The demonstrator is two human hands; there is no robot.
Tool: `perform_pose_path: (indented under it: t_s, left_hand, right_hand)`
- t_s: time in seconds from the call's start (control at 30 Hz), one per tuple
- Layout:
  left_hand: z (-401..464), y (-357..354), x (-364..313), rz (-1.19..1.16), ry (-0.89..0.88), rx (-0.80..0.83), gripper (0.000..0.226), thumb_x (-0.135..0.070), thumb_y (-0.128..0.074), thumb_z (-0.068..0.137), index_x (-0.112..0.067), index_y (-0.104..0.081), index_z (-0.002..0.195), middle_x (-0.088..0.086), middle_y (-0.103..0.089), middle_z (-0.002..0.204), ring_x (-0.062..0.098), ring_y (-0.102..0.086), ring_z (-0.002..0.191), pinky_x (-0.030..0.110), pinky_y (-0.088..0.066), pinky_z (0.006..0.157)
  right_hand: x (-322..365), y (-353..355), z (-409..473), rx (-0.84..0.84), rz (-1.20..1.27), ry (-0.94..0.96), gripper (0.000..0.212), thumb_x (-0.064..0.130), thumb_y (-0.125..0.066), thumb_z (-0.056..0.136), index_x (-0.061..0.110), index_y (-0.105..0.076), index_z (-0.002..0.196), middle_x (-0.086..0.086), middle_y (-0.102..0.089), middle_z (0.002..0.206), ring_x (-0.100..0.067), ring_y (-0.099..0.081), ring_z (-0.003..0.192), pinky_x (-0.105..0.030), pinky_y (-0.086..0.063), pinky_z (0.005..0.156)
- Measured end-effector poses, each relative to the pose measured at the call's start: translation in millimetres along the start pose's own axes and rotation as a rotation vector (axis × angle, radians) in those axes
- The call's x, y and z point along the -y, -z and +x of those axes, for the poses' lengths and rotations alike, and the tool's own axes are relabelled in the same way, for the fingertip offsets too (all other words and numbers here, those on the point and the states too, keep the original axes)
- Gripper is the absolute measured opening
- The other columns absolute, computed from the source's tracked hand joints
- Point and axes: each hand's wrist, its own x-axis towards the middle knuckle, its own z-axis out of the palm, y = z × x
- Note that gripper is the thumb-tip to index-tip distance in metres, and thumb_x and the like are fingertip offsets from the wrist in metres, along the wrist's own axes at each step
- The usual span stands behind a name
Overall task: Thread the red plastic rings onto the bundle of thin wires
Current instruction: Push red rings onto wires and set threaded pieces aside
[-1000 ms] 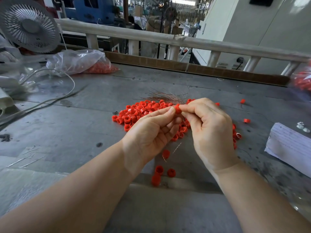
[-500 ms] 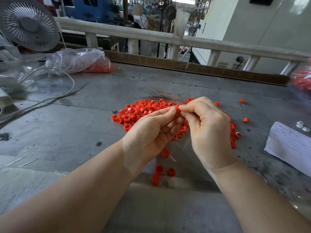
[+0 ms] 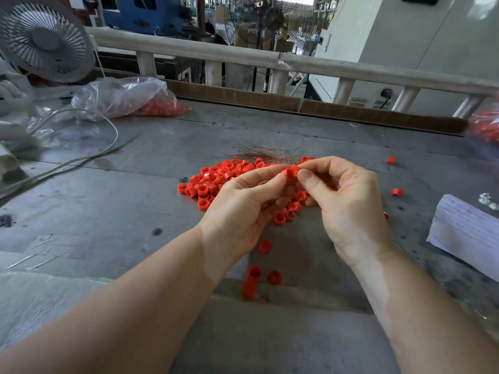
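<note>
A red plastic ring (image 3: 290, 172), short and cylindrical with a notched bore, is held raised above the table, pinched between fingertips of both hands. Beneath and beyond it a heap of like red rings (image 3: 216, 179) lies loose on the grey tabletop, with several strays (image 3: 253, 276) nearer the viewer. The bundle of thin wires (image 3: 266, 155), coppery and splayed, lies at the heap's far edge; whether any wire passes through the held ring cannot be made out.
</note>
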Motion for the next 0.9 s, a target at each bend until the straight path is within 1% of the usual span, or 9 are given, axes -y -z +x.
perform_pose_path:
  t_s: [0.07, 0.17, 0.27, 0.4, 0.47, 0.53, 0.63, 0.73, 0.9]
  left_hand:
    - [-0.4, -0.6, -0.1, -0.003, -0.002, 0.001, 0.016, -0.001, -0.055, 0.085, -0.01, -0.068, 0.085, -0.001, -0.07, 0.068, 0.004, -0.064, 0.058, 0.015, -0.052, 0.062]
    - [-1.0, -0.2, -0.4, -0.004, -0.002, 0.004, 0.015, -0.001, -0.055, 0.085, -0.01, -0.068, 0.086, 0.0, -0.07, 0.068, 0.004, -0.064, 0.059, 0.015, -0.052, 0.063]
    - [-0.7, -0.1, -0.3, -0.006, -0.001, 0.006, 0.015, -0.002, -0.056, 0.085, -0.01, -0.069, 0.085, 0.0, -0.07, 0.069, 0.004, -0.065, 0.059, 0.015, -0.052, 0.063]
    - [0.3, 0.3, 0.1, -0.008, 0.008, 0.009, 0.015, -0.003, -0.056, 0.085, -0.011, -0.069, 0.086, -0.001, -0.07, 0.068, 0.004, -0.064, 0.058, 0.015, -0.052, 0.062]
    - [0.3, 0.3, 0.4, -0.009, 0.014, 0.012, 0.014, -0.004, -0.056, 0.084, -0.01, -0.068, 0.087, 0.0, -0.069, 0.067, 0.004, -0.064, 0.059, 0.015, -0.053, 0.062]
    - [0.4, 0.5, 0.6, -0.019, 0.019, 0.01, 0.013, -0.004, -0.057, 0.083, -0.01, -0.069, 0.086, 0.001, -0.067, 0.067, 0.005, -0.064, 0.058, 0.015, -0.053, 0.061]
    - [0.8, 0.8, 0.8, -0.03, 0.027, 0.008, 0.013, -0.005, -0.058, 0.082, -0.01, -0.069, 0.086, 0.002, -0.067, 0.068, 0.005, -0.064, 0.058, 0.015, -0.053, 0.06]
    - [1.0, 0.9, 1.4, -0.036, 0.028, 0.009, 0.013, -0.005, -0.058, 0.082, -0.01, -0.069, 0.086, 0.001, -0.068, 0.067, 0.005, -0.063, 0.057, 0.015, -0.053, 0.06]
    - [0.9, 1.4, 1.0, -0.043, 0.032, 0.016, 0.013, -0.005, -0.057, 0.083, -0.009, -0.069, 0.087, 0.002, -0.068, 0.068, 0.006, -0.064, 0.059, 0.015, -0.054, 0.059]
  right_hand:
    - [-0.3, -0.3, -0.1, -0.001, 0.018, -0.012, 0.011, 0.021, -0.065, 0.079, 0.03, -0.067, 0.073, 0.016, -0.066, 0.065, -0.001, -0.054, 0.051, -0.016, -0.046, 0.054]
    - [-0.3, -0.8, -0.3, -0.008, 0.012, -0.002, 0.011, 0.023, -0.064, 0.079, 0.031, -0.066, 0.072, 0.016, -0.066, 0.067, 0.0, -0.054, 0.051, -0.015, -0.046, 0.053]
    - [-0.3, 0.0, -0.4, -0.003, 0.002, 0.02, 0.014, 0.019, -0.065, 0.081, 0.031, -0.066, 0.074, 0.017, -0.066, 0.068, 0.001, -0.055, 0.054, -0.014, -0.045, 0.056]
    - [1.1, -0.4, -0.8, -0.001, -0.047, 0.04, 0.022, 0.01, -0.067, 0.084, 0.031, -0.064, 0.075, 0.019, -0.065, 0.068, 0.003, -0.057, 0.06, -0.018, -0.045, 0.065]
    - [3.3, -0.7, -1.6, -0.003, -0.086, 0.066, 0.024, 0.008, -0.068, 0.084, 0.03, -0.063, 0.076, 0.018, -0.065, 0.067, 0.003, -0.058, 0.062, -0.014, -0.044, 0.066]
    - [5.4, -1.1, -2.8, -0.01, -0.148, 0.115, 0.02, 0.007, -0.068, 0.083, 0.026, -0.064, 0.077, 0.015, -0.065, 0.072, 0.001, -0.06, 0.068, -0.011, -0.044, 0.067]
    - [6.8, -1.9, -4.9, -0.028, -0.267, 0.201, 0.01, 0.007, -0.068, 0.083, 0.017, -0.066, 0.082, 0.002, -0.066, 0.079, -0.006, -0.06, 0.074, -0.015, -0.047, 0.071]
    - [7.1, -1.4, -5.9, -0.044, -0.353, 0.282, 0.003, 0.005, -0.066, 0.083, 0.007, -0.067, 0.082, 0.0, -0.063, 0.08, -0.008, -0.058, 0.075, -0.018, -0.047, 0.07]
    - [8.1, -0.4, -5.8, -0.081, -0.47, 0.373, 0.004, 0.003, -0.066, 0.083, 0.002, -0.067, 0.08, -0.004, -0.062, 0.078, -0.016, -0.058, 0.073, -0.021, -0.046, 0.069]
